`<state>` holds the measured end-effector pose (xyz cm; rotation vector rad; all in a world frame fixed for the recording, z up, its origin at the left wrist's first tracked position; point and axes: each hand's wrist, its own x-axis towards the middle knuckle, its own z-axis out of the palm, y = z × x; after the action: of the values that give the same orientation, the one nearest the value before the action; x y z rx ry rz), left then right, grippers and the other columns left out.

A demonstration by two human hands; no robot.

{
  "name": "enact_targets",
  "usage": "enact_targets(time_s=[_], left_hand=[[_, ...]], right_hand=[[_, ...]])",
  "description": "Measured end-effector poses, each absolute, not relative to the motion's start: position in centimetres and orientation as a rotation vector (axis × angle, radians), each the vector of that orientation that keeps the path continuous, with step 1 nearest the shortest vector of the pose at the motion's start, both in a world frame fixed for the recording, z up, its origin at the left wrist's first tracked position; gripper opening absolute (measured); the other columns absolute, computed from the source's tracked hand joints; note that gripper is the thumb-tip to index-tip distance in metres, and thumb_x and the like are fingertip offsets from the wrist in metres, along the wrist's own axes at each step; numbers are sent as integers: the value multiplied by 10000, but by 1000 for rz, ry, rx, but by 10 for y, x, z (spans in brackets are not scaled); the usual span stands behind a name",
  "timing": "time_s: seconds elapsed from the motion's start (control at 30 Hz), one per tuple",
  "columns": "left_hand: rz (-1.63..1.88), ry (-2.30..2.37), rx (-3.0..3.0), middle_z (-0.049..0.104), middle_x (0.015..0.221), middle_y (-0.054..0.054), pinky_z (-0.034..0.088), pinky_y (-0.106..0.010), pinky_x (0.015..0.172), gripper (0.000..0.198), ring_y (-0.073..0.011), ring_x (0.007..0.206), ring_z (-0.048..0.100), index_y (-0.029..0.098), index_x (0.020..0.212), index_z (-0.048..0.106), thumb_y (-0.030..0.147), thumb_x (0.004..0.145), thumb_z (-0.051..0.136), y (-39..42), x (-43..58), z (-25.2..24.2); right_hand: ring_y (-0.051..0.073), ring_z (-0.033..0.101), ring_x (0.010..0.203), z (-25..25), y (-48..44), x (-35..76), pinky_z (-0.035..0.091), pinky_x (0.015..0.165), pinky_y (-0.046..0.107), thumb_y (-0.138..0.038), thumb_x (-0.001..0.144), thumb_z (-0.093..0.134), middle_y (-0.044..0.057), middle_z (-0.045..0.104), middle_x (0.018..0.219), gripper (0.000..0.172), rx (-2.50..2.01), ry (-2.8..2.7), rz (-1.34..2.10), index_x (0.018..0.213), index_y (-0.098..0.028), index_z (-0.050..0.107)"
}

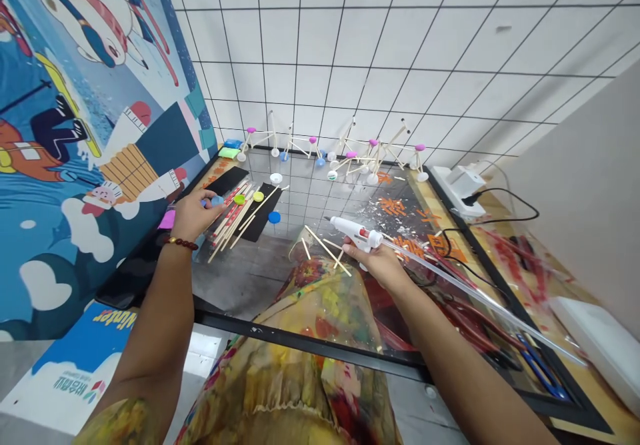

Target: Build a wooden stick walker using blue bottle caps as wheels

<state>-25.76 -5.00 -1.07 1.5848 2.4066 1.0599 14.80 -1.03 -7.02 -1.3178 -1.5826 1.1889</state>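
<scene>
Colour-splashed cloth (300,378) drapes over my lap, soft and puckered. My right grip (379,265) is clamped on a smooth white glue gun (353,232) above the glossy worktop (235,292); its long, translucent glue stick (475,285) juts out behind and could snag the black cord (500,221) if I swing round. My left grip (193,214) pinches a round blue cap (217,200) close to slim, straight wooden sticks (245,215), which a careless nudge might scatter.

1. 12 o'clock: stick models (351,155) block the far edge.
2. 10 o'clock: spread sticks (234,224) crowd passage.
3. 3 to 4 o'clock: the glue gun (356,230) and long glue rod (450,274) bar crossing.
4. Between these, bare tabletop (306,198) leaves a lane.
5. 6 o'clock: loose sticks (329,251) obstruct.
</scene>
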Motion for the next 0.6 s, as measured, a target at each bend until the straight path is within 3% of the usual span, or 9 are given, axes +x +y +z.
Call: enact_targets(time_s=[0.27, 0.43, 0.6], left_hand=[[735, 2113, 1874, 734, 1114, -104, 521, -349, 877, 350, -310, 1029, 674, 202, 971, 757, 298, 635, 751, -46, -235, -17], [793, 2042, 1962, 732, 1157, -94, 490, -407, 985, 387, -309, 1106, 653, 220, 1046, 736, 295, 666, 750, -42, -223, -25], [912, 2099, 1916, 730, 1122, -112, 494, -387, 949, 302, -306, 1065, 657, 206, 1013, 735, 304, 729, 707, -43, -224, -23]], right_hand=[[229, 667, 750, -67, -11, 147, 522, 653, 335, -497, 566, 807, 48, 733, 809, 414, -1338, -1536, 1252, 843, -209, 698], [228, 662, 733, -64, -12, 146, 514, 634, 332, -497, 553, 814, 54, 735, 808, 416, -1346, -1533, 1253, 826, -208, 694], [229, 665, 753, -66, -11, 145, 520, 663, 340, -502, 531, 824, 57, 733, 823, 440, -1360, -1509, 1245, 826, -205, 688]])
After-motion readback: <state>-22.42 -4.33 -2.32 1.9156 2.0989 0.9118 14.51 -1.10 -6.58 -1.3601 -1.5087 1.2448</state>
